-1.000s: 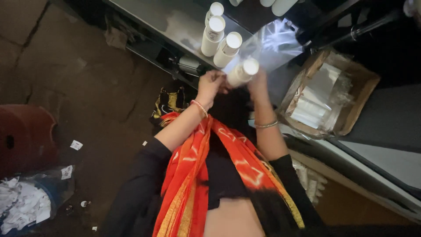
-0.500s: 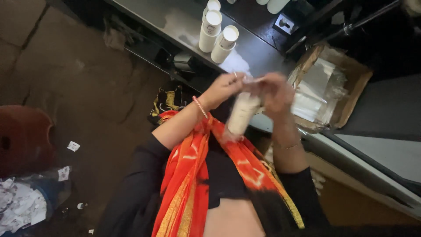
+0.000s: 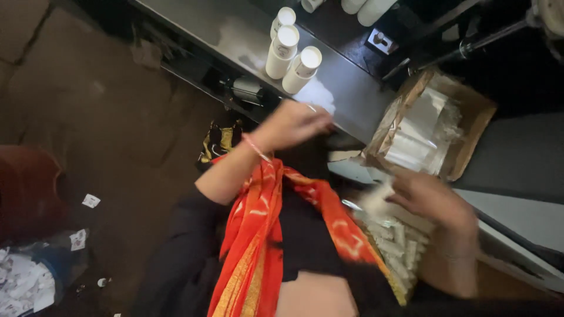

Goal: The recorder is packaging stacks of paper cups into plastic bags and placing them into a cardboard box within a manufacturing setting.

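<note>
R hand (image 3: 432, 199), white tube (image 3: 376, 199) blurred, axis unclear

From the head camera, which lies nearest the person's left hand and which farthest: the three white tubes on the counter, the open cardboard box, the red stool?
From the left hand:
1. Three white cylindrical tubes, just above on the grey counter.
2. Open brown cardboard box, off to the right.
3. Dark red stool, far left on the floor.

You're over a rough brown stone floor (image 3: 111, 117), cracked and pretty dim, with paper scraps (image 3: 88, 202) scattered toward the left edge. A red stool (image 3: 26, 194) sits at far left. A grey metal counter (image 3: 346, 88) runs diagonally across the top, glare on its surface near the left end. A dark shelf (image 3: 335, 26) sits behind its back edge.
</note>
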